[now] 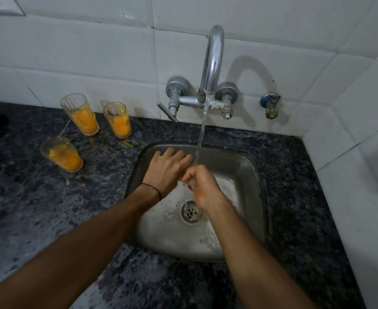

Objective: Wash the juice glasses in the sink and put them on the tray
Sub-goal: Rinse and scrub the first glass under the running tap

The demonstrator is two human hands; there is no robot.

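I'm seeing both forearms reaching in from below and meeting over the sink [253, 168]. The right hand [202, 186] is curling tightly round a clear glass [188, 185] that is blurred and mostly hidden by the fingers, and is holding it under the water [202, 130] running from the tap [213, 59]. The left hand [168, 168] is lying back-up against the right one's knuckles. Its fingertips are dipping out of sight, so I can't tell whether it's gripping anything. Three juice glasses [81, 114] [118, 120] [62, 153] are standing on the counter [50, 208] left of the sink, each holding orange juice and all well apart from the hands.
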